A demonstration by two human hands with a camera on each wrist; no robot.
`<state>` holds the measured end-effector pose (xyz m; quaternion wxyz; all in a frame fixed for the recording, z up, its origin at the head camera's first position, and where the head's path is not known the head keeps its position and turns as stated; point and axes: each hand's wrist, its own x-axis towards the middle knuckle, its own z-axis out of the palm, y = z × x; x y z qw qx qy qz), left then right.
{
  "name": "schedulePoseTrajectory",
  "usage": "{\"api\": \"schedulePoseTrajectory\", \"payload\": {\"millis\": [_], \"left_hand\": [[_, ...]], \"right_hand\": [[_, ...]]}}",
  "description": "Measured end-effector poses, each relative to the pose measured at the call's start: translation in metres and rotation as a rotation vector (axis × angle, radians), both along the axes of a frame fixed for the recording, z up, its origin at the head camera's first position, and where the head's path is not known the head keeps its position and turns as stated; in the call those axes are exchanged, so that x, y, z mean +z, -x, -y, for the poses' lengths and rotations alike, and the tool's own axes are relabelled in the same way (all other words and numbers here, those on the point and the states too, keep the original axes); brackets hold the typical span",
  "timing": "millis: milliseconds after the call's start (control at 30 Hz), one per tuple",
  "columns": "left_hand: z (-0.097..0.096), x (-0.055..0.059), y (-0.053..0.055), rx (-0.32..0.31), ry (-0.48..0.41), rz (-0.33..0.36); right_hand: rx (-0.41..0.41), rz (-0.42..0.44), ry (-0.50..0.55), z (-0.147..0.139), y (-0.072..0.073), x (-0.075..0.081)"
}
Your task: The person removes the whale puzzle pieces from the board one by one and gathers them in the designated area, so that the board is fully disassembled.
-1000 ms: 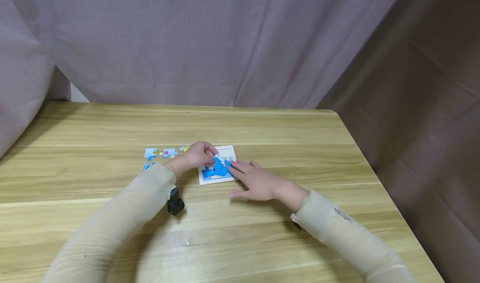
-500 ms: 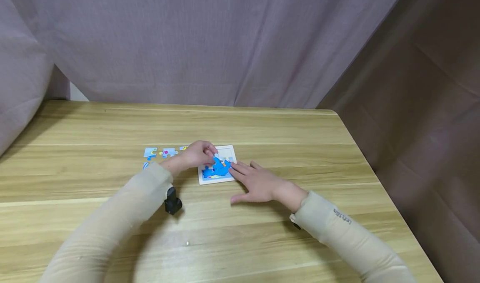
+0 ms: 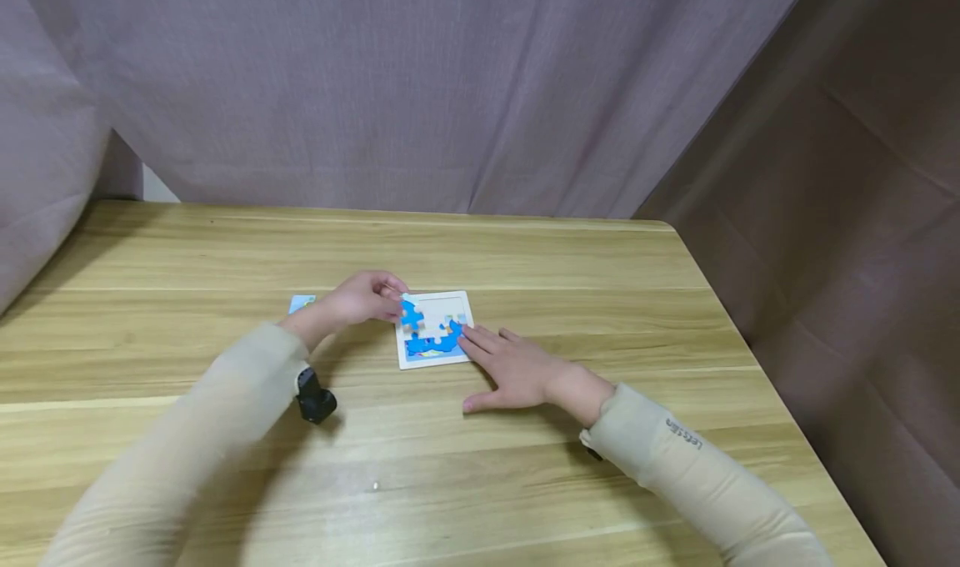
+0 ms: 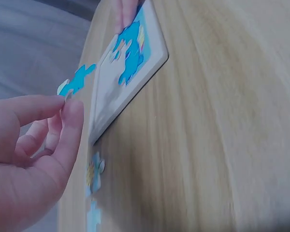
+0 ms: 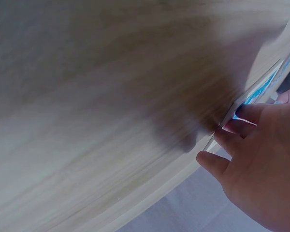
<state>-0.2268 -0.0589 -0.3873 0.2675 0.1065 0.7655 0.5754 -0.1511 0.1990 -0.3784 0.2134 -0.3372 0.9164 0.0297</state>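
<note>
My left hand [image 3: 358, 300] pinches a blue puzzle piece [image 3: 411, 313] between thumb and fingertips, over the left side of the white puzzle tray [image 3: 402, 360]. In the left wrist view the same puzzle piece [image 4: 77, 81] is raised off the tray, its knobs pointing away from the hand. Joined blue pieces [image 3: 435, 344] fill the near part of the tray, while its far part shows bare white. With fingers straight and spread, my right hand [image 3: 516, 371] rests on the tray's right edge. The right wrist view shows its fingertips [image 5: 210, 159] along that edge.
A loose pale-blue piece [image 3: 302, 302] lies left of the tray, partly behind the left wrist. In the left wrist view, a piece with a yellow pattern [image 4: 94, 175] lies close to the tray's corner. A curtain [image 3: 360, 92] hangs behind the table [image 3: 525, 484].
My left hand has lifted the blue piece out of the joined picture and drawn it left, uncovering white tray floor. The right hand has stayed at the tray's edge.
</note>
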Motion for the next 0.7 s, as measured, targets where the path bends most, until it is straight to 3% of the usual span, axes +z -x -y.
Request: {"api": "schedulePoseTrajectory", "payload": {"millis": [200, 700], "left_hand": [[0.013, 0.006, -0.002, -0.022, -0.017, -0.017], [0.049, 0.003, -0.006, -0.062, 0.065, 0.001]], "right_hand": [[-0.004, -0.002, -0.001, -0.001, 0.002, 0.001], [-0.014, 0.009, -0.011, -0.002, 0.0, 0.002]]}}
